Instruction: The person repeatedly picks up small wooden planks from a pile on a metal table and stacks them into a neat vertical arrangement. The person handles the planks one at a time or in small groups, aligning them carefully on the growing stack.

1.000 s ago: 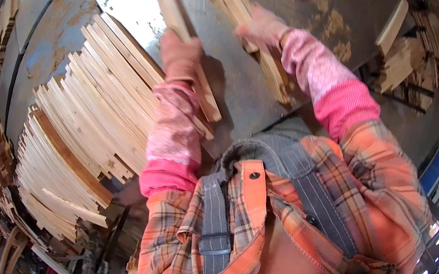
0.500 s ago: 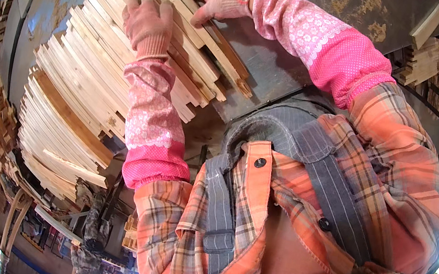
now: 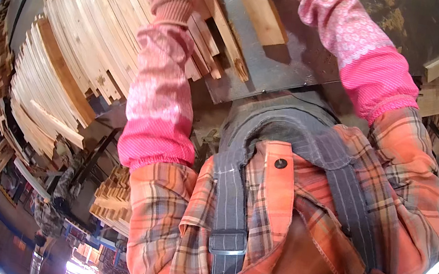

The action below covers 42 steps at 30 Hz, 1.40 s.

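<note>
Wooden strips (image 3: 98, 19) on metal table (image 3: 305, 56)

Pink sleeves (image 3: 159, 102), orange plaid shirt (image 3: 161, 202), pinstriped straps (image 3: 231, 201)

Wooden slats (image 3: 97, 25) look matt, the metal tabletop (image 3: 310, 60) smooth, faintly glossy.

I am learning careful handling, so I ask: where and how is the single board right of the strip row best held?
Probably across its width near the end closest to the body, coming from the person's right. The board is long and narrow, no hand covers that end, and the row of strips lies to its left.
</note>
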Each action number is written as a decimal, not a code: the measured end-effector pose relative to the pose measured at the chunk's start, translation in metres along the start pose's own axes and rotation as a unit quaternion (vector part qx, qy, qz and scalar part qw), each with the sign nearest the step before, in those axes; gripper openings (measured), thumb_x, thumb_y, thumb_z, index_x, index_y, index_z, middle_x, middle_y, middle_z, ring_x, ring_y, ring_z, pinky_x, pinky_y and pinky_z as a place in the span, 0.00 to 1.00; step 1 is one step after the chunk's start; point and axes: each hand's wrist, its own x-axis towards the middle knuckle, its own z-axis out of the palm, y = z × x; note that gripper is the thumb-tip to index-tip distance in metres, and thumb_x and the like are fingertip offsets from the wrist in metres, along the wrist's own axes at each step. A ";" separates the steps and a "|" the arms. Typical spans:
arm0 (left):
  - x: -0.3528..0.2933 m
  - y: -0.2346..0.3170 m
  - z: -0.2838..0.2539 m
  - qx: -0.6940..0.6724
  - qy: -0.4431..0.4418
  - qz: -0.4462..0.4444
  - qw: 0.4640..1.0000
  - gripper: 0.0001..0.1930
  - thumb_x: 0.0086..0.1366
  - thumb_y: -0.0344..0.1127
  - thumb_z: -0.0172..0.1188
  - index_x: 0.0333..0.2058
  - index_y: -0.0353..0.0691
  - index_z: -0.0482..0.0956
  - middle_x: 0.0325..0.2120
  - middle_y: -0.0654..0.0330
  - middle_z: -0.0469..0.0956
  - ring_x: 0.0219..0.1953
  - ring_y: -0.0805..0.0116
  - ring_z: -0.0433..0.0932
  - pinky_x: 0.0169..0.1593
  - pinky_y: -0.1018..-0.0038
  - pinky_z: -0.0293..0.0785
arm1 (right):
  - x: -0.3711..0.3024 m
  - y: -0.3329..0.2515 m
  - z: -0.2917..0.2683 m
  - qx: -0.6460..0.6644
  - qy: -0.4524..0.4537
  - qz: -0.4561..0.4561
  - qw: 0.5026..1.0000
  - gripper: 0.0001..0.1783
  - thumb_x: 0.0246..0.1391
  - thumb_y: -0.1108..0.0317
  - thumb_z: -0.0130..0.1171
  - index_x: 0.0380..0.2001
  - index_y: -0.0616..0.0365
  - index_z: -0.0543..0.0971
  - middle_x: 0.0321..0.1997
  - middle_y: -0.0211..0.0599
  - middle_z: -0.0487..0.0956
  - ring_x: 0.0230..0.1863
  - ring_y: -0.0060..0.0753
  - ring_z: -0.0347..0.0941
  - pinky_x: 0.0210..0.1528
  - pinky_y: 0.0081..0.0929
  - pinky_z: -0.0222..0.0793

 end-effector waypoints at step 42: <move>-0.126 0.052 -0.186 -0.538 -0.255 -0.124 0.794 0.26 0.55 0.38 0.63 0.47 0.19 0.80 0.27 0.48 0.85 0.26 0.61 0.83 0.30 0.71 0.78 | -0.187 0.030 -0.228 -0.480 0.104 0.055 0.869 0.46 0.53 0.55 0.64 0.74 0.48 0.60 0.77 0.43 0.63 0.75 0.45 0.62 0.70 0.56 0.61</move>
